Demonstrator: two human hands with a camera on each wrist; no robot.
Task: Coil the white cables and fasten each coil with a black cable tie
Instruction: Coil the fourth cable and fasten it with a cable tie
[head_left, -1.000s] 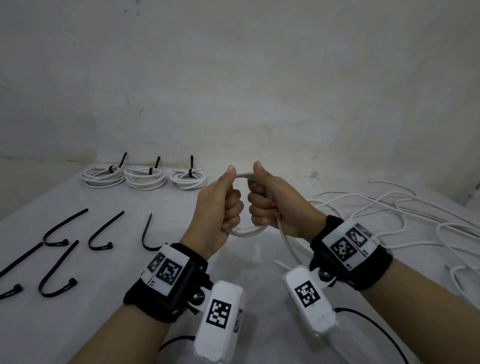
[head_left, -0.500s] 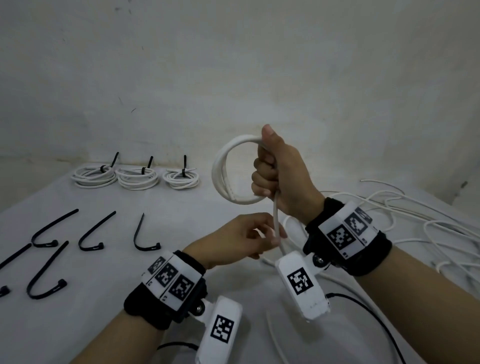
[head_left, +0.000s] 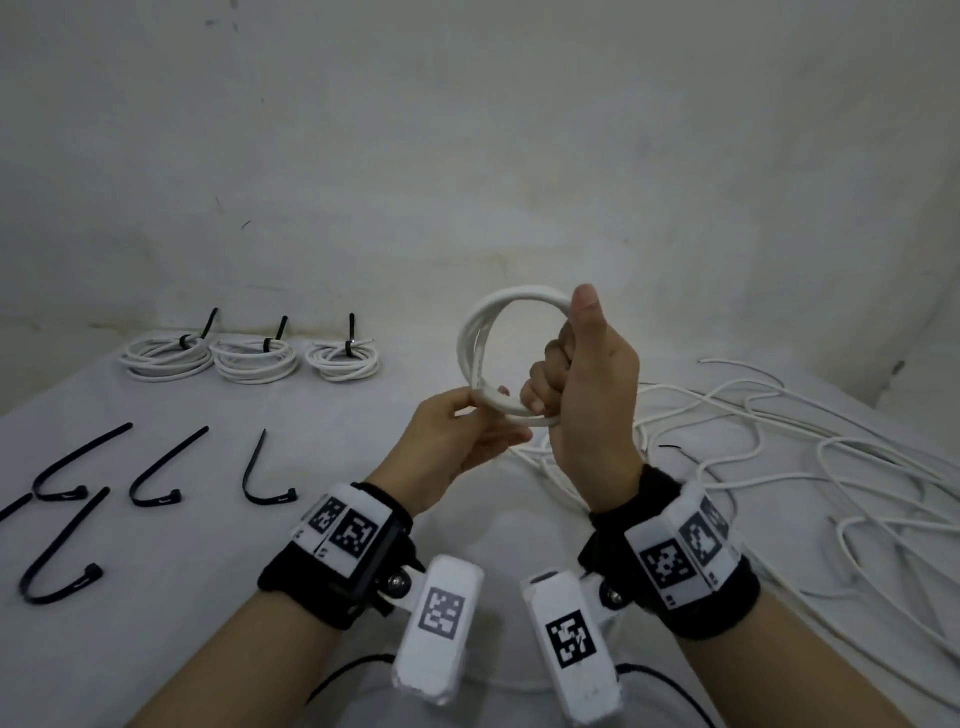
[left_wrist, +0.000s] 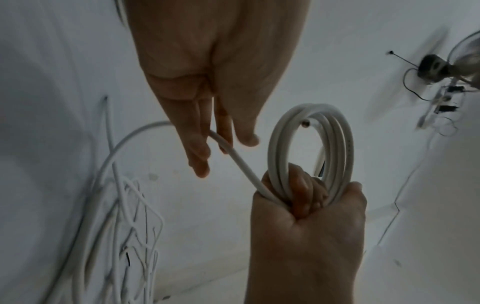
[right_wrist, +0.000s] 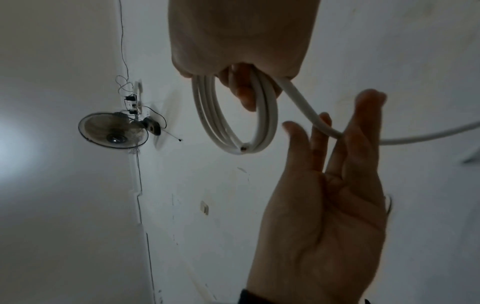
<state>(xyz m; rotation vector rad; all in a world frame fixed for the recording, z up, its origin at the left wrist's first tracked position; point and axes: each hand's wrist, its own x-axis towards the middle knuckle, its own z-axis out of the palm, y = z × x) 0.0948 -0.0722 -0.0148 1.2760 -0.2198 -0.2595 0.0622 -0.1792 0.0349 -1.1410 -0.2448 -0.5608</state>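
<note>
While my right hand (head_left: 587, 395) stood raised above the table (head_left: 156, 597), its fingers were curled tight around one side of the white coil (head_left: 483, 332), thumb up along the top of the loop. From the left wrist view I could count several turns bunched in that fist, with a cut cable end showing at the far side of the ring. My left hand (head_left: 457, 441) sat just below and beside it, palm up, fingers nearly straight and lying close together; the free strand (left_wrist: 239, 162) ran out of the right fist and passed between those straight fingers, resting there rather than being squeezed. That strand trailed down toward the loose white cables (head_left: 779, 457) sprawled over the right part of the table. At the far left, against the wall (head_left: 467, 156), three finished coils (head_left: 254, 358) lay side by side, each with a black tie around it. Nearer me on the left lay several spare black cable ties (head_left: 156, 473), bent into hooks and apart from one another. On the wall behind, the right wrist view showed a fan (right_wrist: 114, 131).
</note>
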